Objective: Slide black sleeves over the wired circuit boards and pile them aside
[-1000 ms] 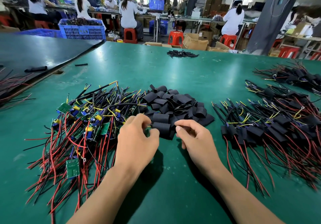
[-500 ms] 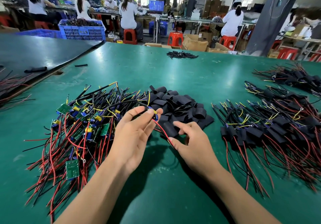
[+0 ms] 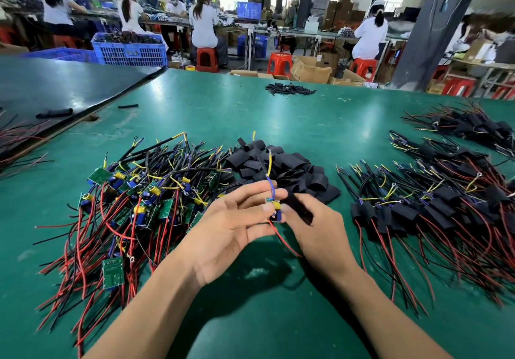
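Midair above the green table (image 3: 278, 124), one wired circuit board (image 3: 274, 208) sits pinched in my left hand (image 3: 223, 227), fingers pressed on its edges; my right hand (image 3: 315, 225) nips a black sleeve (image 3: 296, 205) just beside it, apparently not yet over. Light, fragile board, limp sleeve: I'd grip edges, never wires. Bare boards (image 3: 139, 202) left, sleeved pile (image 3: 434, 208) right.

An electronics assembly factory floor. At 12 o'clock, rows of long benches with seated workers (image 3: 203, 24) in white tops and caps, on red plastic stools (image 3: 279, 63). At 10 o'clock, a blue crate (image 3: 131, 52) full of wiring. At 1 o'clock, cardboard boxes (image 3: 312, 70) on the floor. In front, a green worktable (image 3: 250, 113) with heaps of wired circuit boards (image 3: 133, 197) and black sleeves (image 3: 289, 166).
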`<state>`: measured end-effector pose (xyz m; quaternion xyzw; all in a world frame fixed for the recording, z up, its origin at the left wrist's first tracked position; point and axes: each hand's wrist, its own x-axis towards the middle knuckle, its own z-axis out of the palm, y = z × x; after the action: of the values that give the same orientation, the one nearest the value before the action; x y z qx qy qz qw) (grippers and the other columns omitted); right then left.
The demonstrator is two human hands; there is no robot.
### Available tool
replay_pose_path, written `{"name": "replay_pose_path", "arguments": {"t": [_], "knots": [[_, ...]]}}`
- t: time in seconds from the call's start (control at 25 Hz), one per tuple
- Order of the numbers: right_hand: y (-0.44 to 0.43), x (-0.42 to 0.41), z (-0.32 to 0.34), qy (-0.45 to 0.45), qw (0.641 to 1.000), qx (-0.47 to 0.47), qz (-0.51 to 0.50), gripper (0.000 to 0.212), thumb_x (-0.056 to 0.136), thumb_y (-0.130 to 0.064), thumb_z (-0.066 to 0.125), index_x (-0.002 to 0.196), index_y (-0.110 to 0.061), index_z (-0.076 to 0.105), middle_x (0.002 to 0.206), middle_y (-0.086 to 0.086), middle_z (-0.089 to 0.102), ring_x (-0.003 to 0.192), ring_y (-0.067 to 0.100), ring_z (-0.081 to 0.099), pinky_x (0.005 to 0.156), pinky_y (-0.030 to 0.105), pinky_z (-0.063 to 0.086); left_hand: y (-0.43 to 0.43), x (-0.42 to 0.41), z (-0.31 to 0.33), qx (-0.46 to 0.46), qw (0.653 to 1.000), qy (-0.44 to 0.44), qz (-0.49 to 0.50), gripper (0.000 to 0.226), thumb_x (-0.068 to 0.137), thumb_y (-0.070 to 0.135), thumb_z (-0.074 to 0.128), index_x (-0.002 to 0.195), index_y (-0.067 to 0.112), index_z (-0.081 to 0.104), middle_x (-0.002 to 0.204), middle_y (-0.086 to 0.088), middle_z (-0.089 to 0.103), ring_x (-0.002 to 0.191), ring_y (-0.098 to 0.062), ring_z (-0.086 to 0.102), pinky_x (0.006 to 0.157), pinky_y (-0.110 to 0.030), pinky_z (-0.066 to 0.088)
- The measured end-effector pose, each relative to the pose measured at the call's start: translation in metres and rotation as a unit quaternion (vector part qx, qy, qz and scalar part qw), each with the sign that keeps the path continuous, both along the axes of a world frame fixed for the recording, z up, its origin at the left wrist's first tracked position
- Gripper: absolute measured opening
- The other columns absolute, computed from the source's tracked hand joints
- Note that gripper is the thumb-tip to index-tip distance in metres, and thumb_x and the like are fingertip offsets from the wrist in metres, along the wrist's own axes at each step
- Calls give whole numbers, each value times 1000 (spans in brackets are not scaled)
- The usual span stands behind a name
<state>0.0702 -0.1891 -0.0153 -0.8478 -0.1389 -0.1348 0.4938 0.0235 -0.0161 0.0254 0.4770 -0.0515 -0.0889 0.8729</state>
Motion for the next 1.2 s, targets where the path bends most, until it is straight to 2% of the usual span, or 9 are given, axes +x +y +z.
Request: {"name": "replay_pose_path", "arguments": {"t": [0.12,0.2,0.24,0.32,0.44,0.64,0.8,1.0,1.2], "knots": [[-1,6,4,41,992,117,-36,17,96,-29,63,104,-43,64,88,-15,72,77,0,66,74,13,45,5,3,0,-35,998,0,47,41,77,2,71,117,9,67,118,-20,70,88,-29,73,74,-31,59],[-5,12,9,77,972,214,-55,18,99,-27,59,113,-37,65,84,-13,67,71,3,63,70,19,47,10,5,0,-38,997,3,74,38,79,6,67,116,13,62,120,-14,71,91,-33,74,73,-35,60],[-7,14,11,94,957,268,-64,17,100,-25,58,113,-33,66,78,-13,64,65,4,59,63,20,46,11,6,0,-38,995,5,87,36,79,8,66,115,14,61,121,-11,71,92,-33,74,72,-36,60],[-12,17,16,127,919,368,-66,12,100,-20,59,105,-26,69,71,-6,55,52,5,47,46,18,36,14,7,0,-38,992,12,123,34,80,11,66,114,14,59,121,-9,71,90,-32,74,69,-36,60],[-16,19,19,172,877,447,-41,7,96,-14,64,102,-17,67,67,-2,46,44,7,33,41,18,27,15,8,-3,-29,982,22,186,27,86,11,64,112,15,59,118,-9,72,85,-28,74,63,-32,60],[-16,19,21,204,846,491,36,28,74,-21,75,98,-11,66,61,-4,49,41,6,35,42,17,30,17,9,-5,1,972,16,233,15,96,8,57,108,16,58,116,-6,73,77,-23,74,61,-28,58],[-15,19,20,228,851,471,35,27,65,-35,82,73,-17,64,60,0,52,41,9,37,44,21,32,17,9,-4,5,968,16,249,16,97,7,57,110,15,58,116,-7,73,71,-20,72,56,-25,55],[-21,19,24,278,837,470,-39,28,76,-44,80,75,-22,62,55,0,48,37,11,30,42,22,28,16,8,-2,-6,965,19,261,19,97,6,57,114,13,55,116,-10,72,70,-20,71,53,-25,53],[-20,16,24,293,847,442,-30,37,85,-44,73,68,-20,50,54,-1,40,35,9,21,37,20,23,18,8,-1,-20,964,23,263,19,97,5,56,114,12,56,117,-11,72,68,-20,71,52,-25,53]]}}
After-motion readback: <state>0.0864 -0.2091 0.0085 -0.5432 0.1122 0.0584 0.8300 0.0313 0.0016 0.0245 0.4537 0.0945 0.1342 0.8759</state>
